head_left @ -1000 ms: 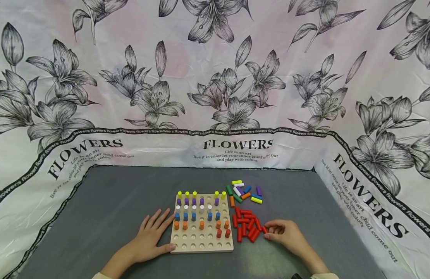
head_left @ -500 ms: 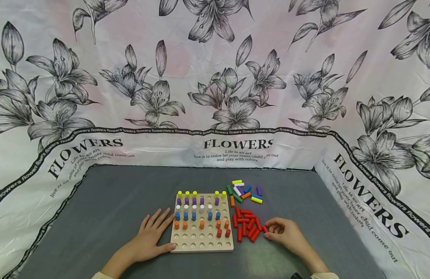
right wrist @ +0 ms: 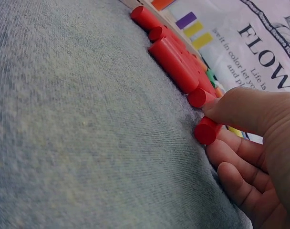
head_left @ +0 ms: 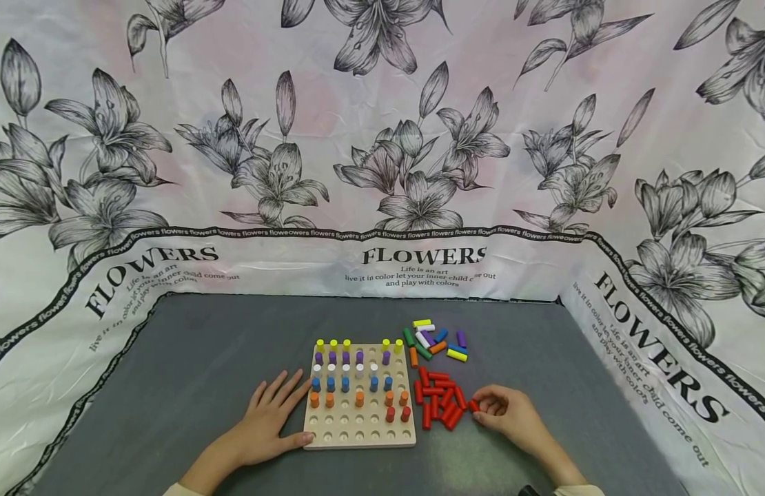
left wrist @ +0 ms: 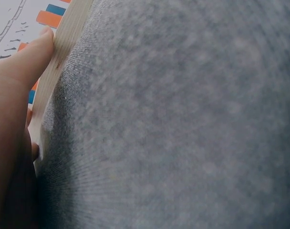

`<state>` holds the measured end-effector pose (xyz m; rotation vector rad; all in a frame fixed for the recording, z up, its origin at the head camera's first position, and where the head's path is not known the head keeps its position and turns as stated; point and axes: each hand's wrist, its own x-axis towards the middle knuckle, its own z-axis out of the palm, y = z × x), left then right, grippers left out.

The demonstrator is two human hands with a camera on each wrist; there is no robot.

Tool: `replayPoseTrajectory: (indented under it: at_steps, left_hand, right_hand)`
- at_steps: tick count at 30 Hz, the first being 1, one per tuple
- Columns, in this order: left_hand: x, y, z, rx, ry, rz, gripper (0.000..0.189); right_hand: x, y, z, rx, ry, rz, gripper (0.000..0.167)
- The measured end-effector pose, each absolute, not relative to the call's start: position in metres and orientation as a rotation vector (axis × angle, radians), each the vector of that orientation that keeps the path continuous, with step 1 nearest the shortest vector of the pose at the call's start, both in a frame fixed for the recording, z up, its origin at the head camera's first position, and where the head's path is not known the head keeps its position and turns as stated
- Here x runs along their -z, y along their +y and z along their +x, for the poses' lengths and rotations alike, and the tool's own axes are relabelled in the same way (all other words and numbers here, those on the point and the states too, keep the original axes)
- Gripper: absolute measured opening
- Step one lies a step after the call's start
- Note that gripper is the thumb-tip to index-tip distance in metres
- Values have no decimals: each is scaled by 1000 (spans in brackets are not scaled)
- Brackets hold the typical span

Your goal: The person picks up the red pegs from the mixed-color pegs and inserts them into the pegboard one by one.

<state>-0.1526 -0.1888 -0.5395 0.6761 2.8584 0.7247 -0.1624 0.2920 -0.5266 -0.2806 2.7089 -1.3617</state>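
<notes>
A square wooden pegboard (head_left: 351,443) lies on the grey table, with rows of yellow, purple, white, blue and orange pegs, and two red pegs (head_left: 398,414) at the right of a lower row. My left hand (head_left: 261,420) rests spread along the board's left side, its thumb on the near left corner. On the right, my right hand (head_left: 506,417) pinches a red peg (right wrist: 206,131) between thumb and fingers, low over the table. Beside it lies a heap of loose red pegs (head_left: 441,396), to the right of the board.
Behind the red heap is a mixed group of loose pegs in several colours, among them a yellow peg (head_left: 456,355) and a purple peg (head_left: 460,339). A flower-printed cloth (head_left: 283,269) stands round the back and sides of the table (head_left: 221,351).
My right hand has shifted slightly to the right with the red peg, drawing it a little away from the heap. The left hand and the board have not moved.
</notes>
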Motion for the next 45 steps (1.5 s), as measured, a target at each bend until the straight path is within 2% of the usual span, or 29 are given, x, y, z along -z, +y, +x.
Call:
replayPoseTrajectory:
  at_steps: [23,34,45]
  left_hand:
    - [541,-190,-155,-713,2848,651,88]
    - [541,-190,-155,-703,2854,654,88]
    - [540,-188,-154,-736,2847,675,87]
  right_hand:
    - [518,282,-162,1380,2771,-326,23]
    - [512,265,-165,1449,2797,-469,23]
    - [505,247,-167,1436,2773,-452,24]
